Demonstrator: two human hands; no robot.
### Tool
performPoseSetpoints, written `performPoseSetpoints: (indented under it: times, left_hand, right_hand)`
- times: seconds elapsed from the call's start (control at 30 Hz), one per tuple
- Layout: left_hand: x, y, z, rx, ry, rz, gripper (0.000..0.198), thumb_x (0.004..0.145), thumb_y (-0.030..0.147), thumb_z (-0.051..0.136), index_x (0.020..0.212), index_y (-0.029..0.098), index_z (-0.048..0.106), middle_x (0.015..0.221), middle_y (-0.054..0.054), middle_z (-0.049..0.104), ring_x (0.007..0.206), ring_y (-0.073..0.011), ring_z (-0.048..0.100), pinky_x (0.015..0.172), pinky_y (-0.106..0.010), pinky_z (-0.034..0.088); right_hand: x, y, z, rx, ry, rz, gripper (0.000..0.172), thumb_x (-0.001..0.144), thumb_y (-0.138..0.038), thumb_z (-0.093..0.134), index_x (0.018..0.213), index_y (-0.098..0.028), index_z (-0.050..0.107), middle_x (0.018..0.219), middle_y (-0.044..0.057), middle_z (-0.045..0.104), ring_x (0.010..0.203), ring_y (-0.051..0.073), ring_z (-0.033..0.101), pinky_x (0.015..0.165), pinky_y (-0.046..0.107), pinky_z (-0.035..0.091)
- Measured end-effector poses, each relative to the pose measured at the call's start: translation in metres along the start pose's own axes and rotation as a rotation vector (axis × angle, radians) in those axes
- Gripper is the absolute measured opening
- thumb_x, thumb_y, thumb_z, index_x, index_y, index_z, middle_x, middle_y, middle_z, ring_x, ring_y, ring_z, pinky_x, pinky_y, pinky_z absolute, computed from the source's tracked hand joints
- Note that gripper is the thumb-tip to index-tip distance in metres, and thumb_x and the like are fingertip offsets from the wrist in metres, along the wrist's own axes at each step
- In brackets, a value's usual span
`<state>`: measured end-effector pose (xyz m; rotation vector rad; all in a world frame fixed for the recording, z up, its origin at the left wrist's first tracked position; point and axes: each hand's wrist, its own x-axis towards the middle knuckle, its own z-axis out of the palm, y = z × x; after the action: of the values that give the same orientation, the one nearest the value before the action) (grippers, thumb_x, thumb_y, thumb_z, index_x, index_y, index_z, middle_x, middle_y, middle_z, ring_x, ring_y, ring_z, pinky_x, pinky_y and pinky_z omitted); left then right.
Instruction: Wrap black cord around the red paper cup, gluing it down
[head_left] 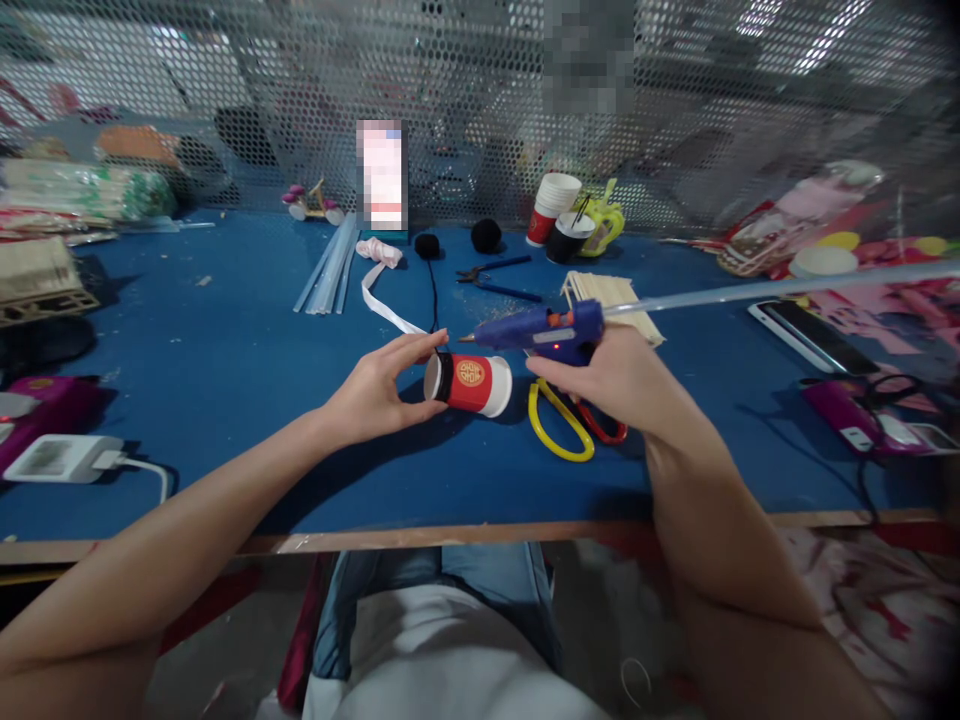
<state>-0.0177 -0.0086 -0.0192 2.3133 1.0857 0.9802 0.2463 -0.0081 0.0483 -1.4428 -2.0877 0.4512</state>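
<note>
My left hand (386, 390) grips a paper cup (471, 384) lying on its side, thumb below and fingers above its black-banded end. The cup is red with a gold emblem and has a white end facing right. In my right hand (619, 375) is a blue glue gun (536, 332) with a lit red dot and a long clear glue stick (750, 290) in its back. The nozzle points left, just above the cup. A black cord runs from the cup's banded end back to a black yarn ball (427, 246). Scissors (561, 420) with yellow and red handles lie under my right hand.
White ribbon (382, 305), glue sticks (330, 265), pliers (499, 275) and wooden sticks (637, 310) lie behind the hands. Stacked cups (553, 205) and a phone (382, 175) stand near the mesh screen (465, 110). A white charger (67, 458) is at left; another phone (814, 338) lies right.
</note>
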Motion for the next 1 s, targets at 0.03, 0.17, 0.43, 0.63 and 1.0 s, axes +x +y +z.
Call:
performPoseSetpoints:
  times: [0.03,0.17,0.43,0.63,1.0]
  left_hand:
    - [0.0,0.0,0.0,0.009,0.0,-0.002,0.074,0.072,0.035,0.072,0.137,0.015,0.045,0.131,-0.016,0.058,0.117,-0.0295,0.058,0.102,-0.043,0.048]
    - [0.001,0.001,-0.001,0.019,0.001,0.002,0.073,0.073,0.035,0.07,0.139,0.017,0.043,0.132,-0.015,0.058,0.117,-0.0288,0.058,0.1,-0.042,0.049]
    - [0.001,0.002,0.0,0.016,0.017,0.024,0.071,0.073,0.033,0.07,0.137,0.017,0.045,0.13,-0.015,0.058,0.115,-0.0281,0.06,0.096,-0.041,0.052]
    - [0.001,0.002,0.0,0.022,0.014,0.024,0.071,0.073,0.034,0.07,0.137,0.015,0.044,0.131,-0.016,0.058,0.118,-0.0285,0.058,0.1,-0.043,0.05]
    - [0.0,0.006,-0.001,0.082,-0.016,0.062,0.072,0.074,0.031,0.068,0.139,0.017,0.04,0.135,-0.014,0.054,0.122,-0.0279,0.055,0.101,-0.043,0.05]
  right_hand:
    - [0.003,0.004,-0.002,0.024,0.035,0.057,0.025,0.072,-0.039,0.069,0.084,-0.017,0.067,0.08,0.004,0.071,0.072,0.021,0.064,0.064,0.032,0.05]
    - [0.018,0.029,-0.014,0.027,0.198,0.206,0.031,0.076,-0.049,0.063,0.074,-0.018,0.063,0.073,0.006,0.069,0.07,0.023,0.065,0.065,0.034,0.049]
    - [0.052,0.1,-0.029,-0.381,0.336,0.499,0.039,0.077,-0.056,0.055,0.057,-0.022,0.05,0.056,0.008,0.056,0.073,0.03,0.062,0.066,0.041,0.046]
    - [0.061,0.113,-0.02,-0.482,0.261,0.593,0.037,0.074,-0.053,0.06,0.067,-0.016,0.062,0.075,0.015,0.064,0.084,0.033,0.063,0.071,0.043,0.046]
    - [0.049,0.081,-0.012,-0.454,0.462,0.335,0.027,0.082,-0.036,0.057,0.092,-0.012,0.066,0.096,0.017,0.064,0.094,0.028,0.058,0.083,0.042,0.044]
